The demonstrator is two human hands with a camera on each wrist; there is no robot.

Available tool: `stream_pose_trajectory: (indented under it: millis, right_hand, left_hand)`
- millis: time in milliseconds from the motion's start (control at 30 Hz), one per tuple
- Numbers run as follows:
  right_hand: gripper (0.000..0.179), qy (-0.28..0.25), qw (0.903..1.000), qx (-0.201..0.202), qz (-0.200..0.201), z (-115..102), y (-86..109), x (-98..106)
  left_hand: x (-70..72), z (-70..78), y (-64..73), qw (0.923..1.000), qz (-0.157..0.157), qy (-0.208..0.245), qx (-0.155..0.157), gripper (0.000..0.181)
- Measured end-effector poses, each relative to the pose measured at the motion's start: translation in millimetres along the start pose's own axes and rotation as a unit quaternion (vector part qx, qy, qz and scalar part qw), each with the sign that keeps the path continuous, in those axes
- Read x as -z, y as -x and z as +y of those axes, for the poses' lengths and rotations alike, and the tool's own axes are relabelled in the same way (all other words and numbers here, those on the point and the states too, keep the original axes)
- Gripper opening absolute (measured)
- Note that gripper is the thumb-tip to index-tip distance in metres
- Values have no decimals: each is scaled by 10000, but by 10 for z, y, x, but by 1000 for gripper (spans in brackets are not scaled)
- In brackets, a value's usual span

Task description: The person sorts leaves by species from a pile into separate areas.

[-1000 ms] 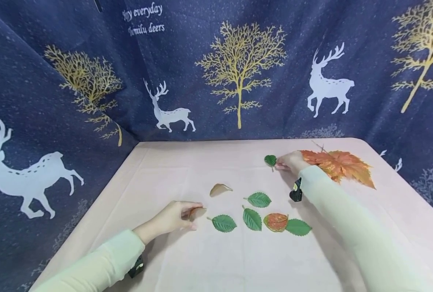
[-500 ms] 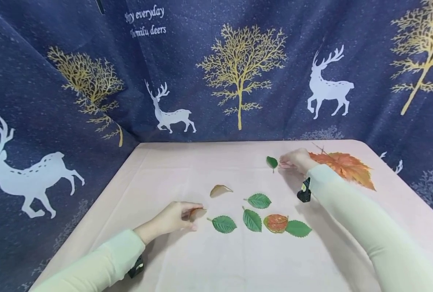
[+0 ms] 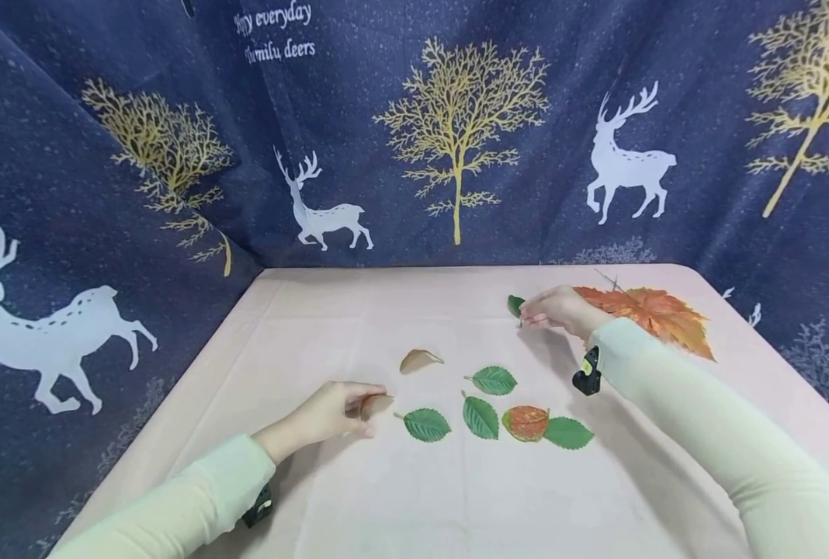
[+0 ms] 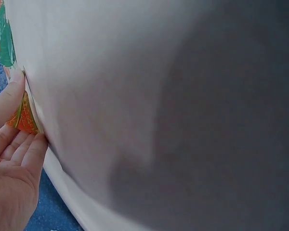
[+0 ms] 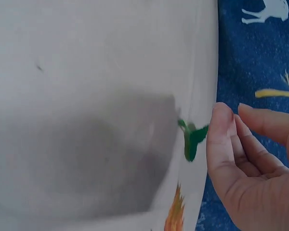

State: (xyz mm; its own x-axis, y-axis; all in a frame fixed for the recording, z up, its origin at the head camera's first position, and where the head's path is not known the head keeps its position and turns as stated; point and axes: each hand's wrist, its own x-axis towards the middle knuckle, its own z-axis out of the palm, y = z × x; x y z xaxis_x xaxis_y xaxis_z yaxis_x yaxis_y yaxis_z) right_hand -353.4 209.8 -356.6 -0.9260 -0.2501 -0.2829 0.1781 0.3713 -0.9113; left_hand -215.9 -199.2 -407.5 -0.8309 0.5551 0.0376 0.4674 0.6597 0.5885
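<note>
My left hand point(image 3: 327, 411) pinches a small curled leaf point(image 3: 376, 405) between thumb and fingers, low over the table at centre-left. In the left wrist view this leaf's orange face point(image 4: 26, 115) shows between thumb and fingertips. At the back right, my right hand point(image 3: 561, 308) is beside a small green leaf point(image 3: 515, 303) and partly covers it in the head view. The right wrist view has a gap between thumb and index finger, with the green leaf point(image 5: 190, 144) just past the thumb. Nearest the left hand lies a serrated green leaf point(image 3: 426, 425).
A brown curled leaf point(image 3: 417, 361) lies mid-table. Green leaves point(image 3: 480, 417) and an orange-red leaf point(image 3: 525, 423) lie to its right and nearer. Large orange maple-like leaves point(image 3: 655, 314) lie behind the right forearm. A dark blue curtain point(image 3: 414, 155) hangs behind the pale pink table point(image 3: 386, 497).
My right hand drew a little to the right, off the small green leaf, then came back left over its edge. The left hand keeps its pinch in the same place.
</note>
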Motion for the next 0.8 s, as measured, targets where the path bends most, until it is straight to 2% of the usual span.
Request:
stream_pose_trajectory:
  millis: [200, 500, 600, 800]
  right_hand:
    - [41, 342, 9990, -86, -278, 10, 30, -139]
    - [33, 887, 9889, 166, -1183, 92, 115, -351]
    - [31, 958, 9870, 244, -1264, 101, 142, -401]
    - [27, 1022, 9877, 93, -1178, 117, 193, -460]
  left_hand:
    - [9, -5, 6, 10000, 9, 44, 23, 59]
    - [-4, -37, 16, 9998, 36, 196, 24, 59]
    - [-5, -45, 10, 9998, 50, 188, 10, 59]
    - [-2, -25, -6, 9998, 27, 212, 28, 59]
